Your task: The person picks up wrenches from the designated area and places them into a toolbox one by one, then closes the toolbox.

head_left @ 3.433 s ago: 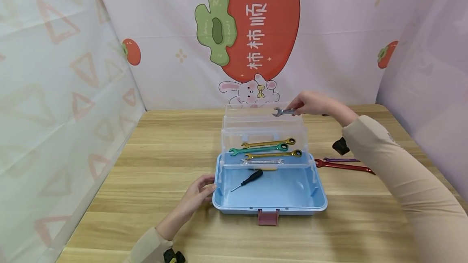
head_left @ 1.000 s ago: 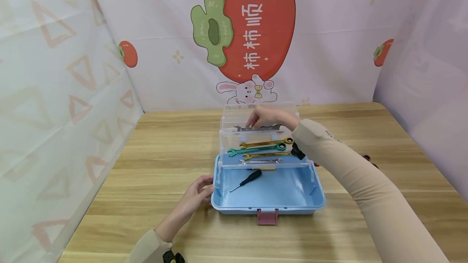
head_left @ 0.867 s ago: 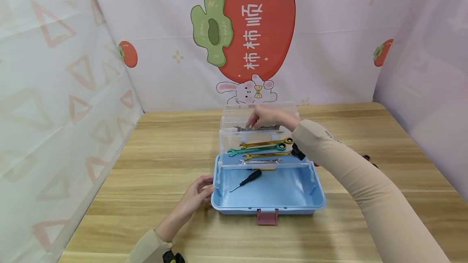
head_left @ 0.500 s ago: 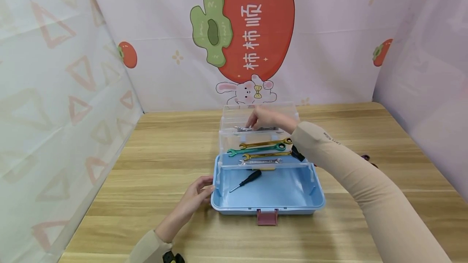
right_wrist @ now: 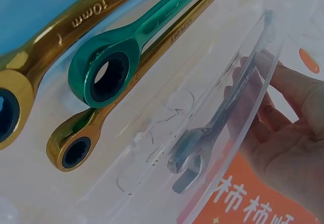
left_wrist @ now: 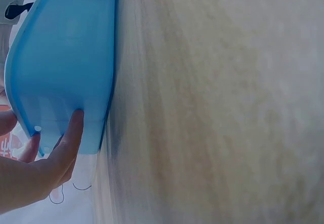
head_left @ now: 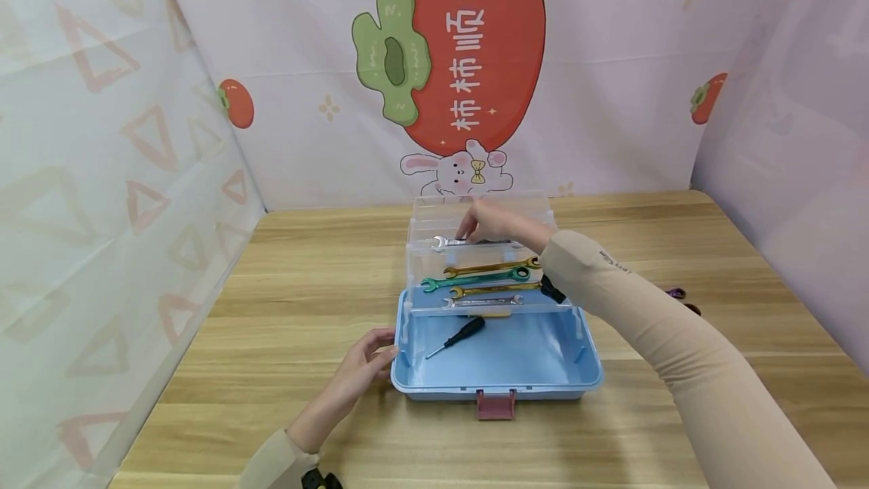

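Left hand [head_left: 366, 364] rests against the left end of the pale blue plastic toolbox [head_left: 441, 395], fingertips touching the outer wall, fingers mostly straight, thumb by the rim; not gripping any tool. Right hand [head_left: 490, 221] reaches into the clear plastic upper tray [head_left: 421, 236], fingertips bent down, pinching a silver metal fork-ended wrench [head_left: 453, 243].

Key relation: that wrench's long axis runs roughly left to right, along the tray's length, directly under the right fingertips. One forked end sticks out left of the fingers; the far end is partly masked by hand and tray. Right wrist view shows it through the clear wall, fingers behind the shaft. Can't tell if a second silver wrench lies alongside it.

Right hand is nearer, in contact; left hand is well apart, lower and nearer the person, so from there the wrench lies up, back and to the right.

Clear lower tray [head_left: 553, 308], below and in front of the right hand: gold ratchet wrench [head_left: 489, 268], green ratchet wrench [head_left: 471, 278], second gold wrench [head_left: 492, 290], another silver wrench [head_left: 483, 301], all lying lengthwise. Black-handled screwdriver [head_left: 468, 329] lies slanted on the toolbox floor. Purple wrench [head_left: 675, 293], partly hidden by the right sleeve, is on the wooden table [head_left: 326, 262].
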Demonstrator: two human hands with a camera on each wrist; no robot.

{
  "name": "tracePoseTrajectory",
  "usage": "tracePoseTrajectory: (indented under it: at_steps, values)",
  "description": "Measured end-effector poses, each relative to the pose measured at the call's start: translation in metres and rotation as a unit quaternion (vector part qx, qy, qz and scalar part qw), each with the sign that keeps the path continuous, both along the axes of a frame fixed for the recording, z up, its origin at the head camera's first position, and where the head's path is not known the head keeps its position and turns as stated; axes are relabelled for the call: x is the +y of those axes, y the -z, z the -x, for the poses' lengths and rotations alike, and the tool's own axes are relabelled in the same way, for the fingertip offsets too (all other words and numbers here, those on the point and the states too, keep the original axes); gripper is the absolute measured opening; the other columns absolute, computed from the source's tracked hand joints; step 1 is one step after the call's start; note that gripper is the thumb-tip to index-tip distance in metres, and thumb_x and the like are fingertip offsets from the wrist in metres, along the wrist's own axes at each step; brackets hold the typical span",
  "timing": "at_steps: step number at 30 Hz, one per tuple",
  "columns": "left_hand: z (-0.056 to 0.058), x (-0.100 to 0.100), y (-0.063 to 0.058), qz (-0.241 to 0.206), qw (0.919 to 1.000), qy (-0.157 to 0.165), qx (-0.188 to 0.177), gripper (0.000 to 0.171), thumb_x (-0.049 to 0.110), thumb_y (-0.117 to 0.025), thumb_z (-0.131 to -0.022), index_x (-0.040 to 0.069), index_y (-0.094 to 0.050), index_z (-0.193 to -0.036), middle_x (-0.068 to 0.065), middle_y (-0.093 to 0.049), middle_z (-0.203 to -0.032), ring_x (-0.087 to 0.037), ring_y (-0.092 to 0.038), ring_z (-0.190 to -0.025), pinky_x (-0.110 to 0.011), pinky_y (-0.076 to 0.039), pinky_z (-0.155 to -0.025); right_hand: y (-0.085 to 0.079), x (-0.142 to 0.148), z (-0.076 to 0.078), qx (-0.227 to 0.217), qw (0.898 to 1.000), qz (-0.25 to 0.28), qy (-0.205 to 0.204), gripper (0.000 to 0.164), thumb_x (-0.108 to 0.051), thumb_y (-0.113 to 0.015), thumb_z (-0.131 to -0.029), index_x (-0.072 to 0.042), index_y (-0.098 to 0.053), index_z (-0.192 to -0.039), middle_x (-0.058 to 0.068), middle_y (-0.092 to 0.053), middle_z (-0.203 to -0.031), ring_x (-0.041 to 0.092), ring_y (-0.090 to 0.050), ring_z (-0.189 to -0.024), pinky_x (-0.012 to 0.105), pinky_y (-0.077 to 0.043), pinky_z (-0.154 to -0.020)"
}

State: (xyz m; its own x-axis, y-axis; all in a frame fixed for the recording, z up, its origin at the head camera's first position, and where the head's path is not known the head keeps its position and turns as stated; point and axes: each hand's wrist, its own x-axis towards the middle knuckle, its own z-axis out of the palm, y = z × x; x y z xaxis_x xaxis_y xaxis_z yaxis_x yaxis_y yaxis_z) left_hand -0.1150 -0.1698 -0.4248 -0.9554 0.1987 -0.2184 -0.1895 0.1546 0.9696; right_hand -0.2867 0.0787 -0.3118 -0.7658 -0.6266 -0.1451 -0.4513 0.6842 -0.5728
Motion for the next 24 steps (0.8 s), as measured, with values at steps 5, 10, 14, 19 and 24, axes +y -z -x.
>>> tracePoseTrajectory:
  at_steps: [5, 10, 14, 19, 24]
  values:
    - [0.000, 0.001, 0.000, -0.002, 1.0000, -0.002, 0.000, 0.043, 0.016, -0.055, -0.088, -0.005, -0.041, -0.122, -0.023, -0.046, -0.122, -0.027, -0.053, -0.102, -0.036, -0.050, -0.077, 0.003, 0.002, 0.000, 0.010, 1.000, -0.005, 0.001, 0.018, 0.000, -0.060, -0.081, -0.004, -0.068, -0.097, 0.010, -0.066, -0.095, 0.022, -0.056, -0.087, 0.033, -0.046, -0.081]
    - [-0.001, 0.001, -0.001, -0.001, 1.0000, -0.002, 0.000, 0.043, 0.017, -0.055, -0.088, -0.005, -0.041, -0.122, -0.023, -0.046, -0.122, -0.027, -0.053, -0.102, -0.037, -0.050, -0.077, 0.008, 0.007, 0.004, 0.011, 1.000, 0.017, -0.010, 0.018, -0.002, -0.060, -0.082, -0.004, -0.069, -0.097, 0.009, -0.066, -0.093, 0.022, -0.055, -0.082, 0.031, -0.048, -0.076]
    - [-0.001, 0.001, -0.002, -0.004, 1.0000, 0.002, -0.001, 0.043, 0.017, -0.054, -0.088, -0.005, -0.040, -0.123, -0.023, -0.045, -0.122, -0.026, -0.053, -0.102, -0.037, -0.049, -0.078, 0.015, 0.017, 0.012, 0.015, 0.997, 0.072, -0.036, 0.018, -0.008, -0.063, -0.081, -0.005, -0.068, -0.098, 0.007, -0.065, -0.088, 0.019, -0.055, -0.077, 0.028, -0.048, -0.072]
    - [-0.001, 0.001, -0.001, -0.001, 1.0000, 0.001, -0.001, 0.044, 0.017, -0.054, -0.088, -0.005, -0.040, -0.123, -0.023, -0.045, -0.122, -0.026, -0.053, -0.102, -0.037, -0.049, -0.078, 0.012, 0.025, 0.008, 0.038, 0.993, 0.108, -0.029, 0.020, -0.005, -0.061, -0.081, -0.001, -0.066, -0.100, 0.014, -0.063, -0.093, 0.021, -0.056, -0.081, 0.031, -0.048, -0.076]
    - [0.000, 0.001, 0.000, 0.001, 1.0000, -0.003, 0.001, 0.043, 0.017, -0.054, -0.088, -0.005, -0.041, -0.122, -0.023, -0.046, -0.122, -0.026, -0.053, -0.102, -0.037, -0.049, -0.078, -0.001, 0.031, -0.009, 0.063, 0.991, 0.115, -0.005, 0.020, -0.002, -0.059, -0.082, 0.001, -0.065, -0.101, 0.016, -0.063, -0.095, 0.024, -0.057, -0.085, 0.035, -0.048, -0.080]
